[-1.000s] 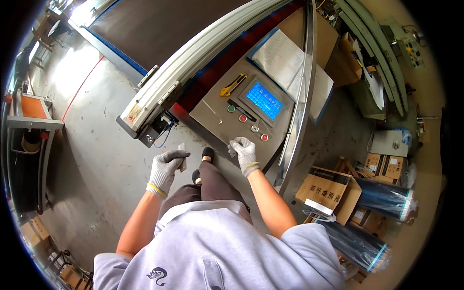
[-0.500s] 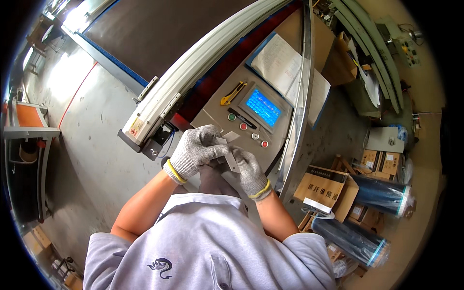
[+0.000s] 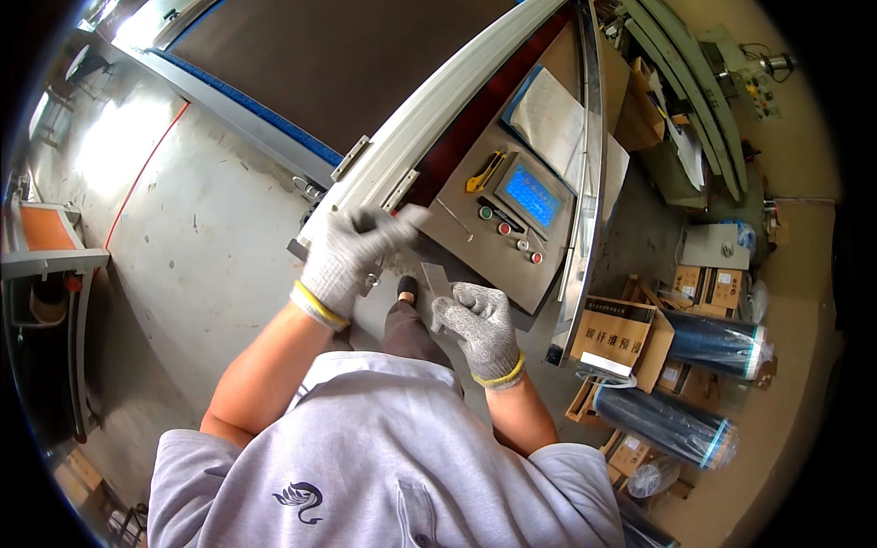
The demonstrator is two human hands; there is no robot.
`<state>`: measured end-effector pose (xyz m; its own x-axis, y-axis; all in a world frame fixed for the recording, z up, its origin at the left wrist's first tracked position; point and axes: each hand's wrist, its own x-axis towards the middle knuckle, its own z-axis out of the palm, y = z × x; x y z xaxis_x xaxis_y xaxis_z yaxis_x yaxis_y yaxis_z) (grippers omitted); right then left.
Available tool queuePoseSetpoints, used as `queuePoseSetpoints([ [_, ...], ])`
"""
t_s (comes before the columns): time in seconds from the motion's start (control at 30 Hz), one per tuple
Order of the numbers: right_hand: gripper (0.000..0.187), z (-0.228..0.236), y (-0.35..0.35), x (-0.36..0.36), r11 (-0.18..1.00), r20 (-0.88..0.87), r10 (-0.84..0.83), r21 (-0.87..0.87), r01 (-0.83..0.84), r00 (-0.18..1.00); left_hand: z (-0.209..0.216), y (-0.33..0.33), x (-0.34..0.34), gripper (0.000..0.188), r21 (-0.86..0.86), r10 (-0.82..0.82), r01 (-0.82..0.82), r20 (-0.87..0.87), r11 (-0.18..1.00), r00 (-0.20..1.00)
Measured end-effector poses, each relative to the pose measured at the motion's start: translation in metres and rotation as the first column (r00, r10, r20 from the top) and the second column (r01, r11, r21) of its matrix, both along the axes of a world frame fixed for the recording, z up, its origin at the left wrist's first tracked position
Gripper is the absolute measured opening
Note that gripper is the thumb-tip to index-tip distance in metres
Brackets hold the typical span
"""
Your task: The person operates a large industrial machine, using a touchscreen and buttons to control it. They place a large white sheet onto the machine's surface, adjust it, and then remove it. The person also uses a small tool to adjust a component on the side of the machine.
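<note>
My right hand (image 3: 480, 331), in a grey knit glove with a yellow cuff, pinches a flat, slanted metal blade (image 3: 436, 279) that sticks up from its thumb and fingers. To its left, my left hand (image 3: 345, 260) wears a matching glove. It is raised beside the end of the white machine beam, its fingers pointing right. Motion smears those fingers, so I cannot make out whether anything is in them. On the grey control panel ahead lies a yellow and black utility knife (image 3: 486, 172), beside a lit blue screen (image 3: 533, 195).
The white beam (image 3: 429, 110) crosses in front of a wide dark machine bed (image 3: 320, 73). Buttons, a black pen (image 3: 500, 214) and an open notebook (image 3: 553, 119) sit on the panel. A metal rail (image 3: 592, 183) edges its right. Cartons (image 3: 614, 333) and wrapped dark rolls (image 3: 717, 342) stand at right.
My hands have parted: the left has moved up and away from the right. Earlier both were together at two metal pieces; the right now holds one blade. The view has shifted slightly.
</note>
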<state>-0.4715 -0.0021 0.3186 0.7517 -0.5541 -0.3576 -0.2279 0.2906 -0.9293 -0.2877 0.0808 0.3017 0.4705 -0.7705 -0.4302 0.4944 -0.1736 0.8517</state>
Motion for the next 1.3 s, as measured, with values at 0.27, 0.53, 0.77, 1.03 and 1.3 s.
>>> queuePoseSetpoints([
  [0.27, 0.017, 0.022, 0.043, 0.029, 0.99, -0.042, -0.099, -0.109, 0.094, 0.994, -0.021, 0.045, 0.022, 0.03, -0.179, -0.119, 0.092, -0.145, 0.98, 0.982],
  [0.53, 0.019, 0.024, 0.06, 0.037, 0.954, -0.13, -0.142, -0.284, 0.1, 0.981, -0.019, 0.058, 0.012, 0.03, -0.281, -0.343, 0.292, -0.152, 0.914, 0.927],
  [0.77, 0.017, 0.02, 0.051, 0.031, 0.915, -0.114, -0.14, -0.394, 0.085, 0.984, -0.01, 0.048, 0.007, 0.021, -0.252, -0.336, 0.288, -0.173, 0.924, 0.926],
  [1.03, 0.017, 0.022, 0.031, 0.029, 0.861, -0.124, -0.023, -0.506, -0.043, 0.992, -0.006, 0.032, 0.002, 0.017, -0.117, -0.298, 0.288, -0.083, 0.95, 0.951],
  [1.3, 0.022, 0.007, 0.0, 0.016, 0.839, -0.189, 0.183, -0.482, -0.253, 0.965, -0.02, 0.025, -0.006, 0.018, -0.062, -0.217, 0.213, -0.065, 0.975, 0.974],
])
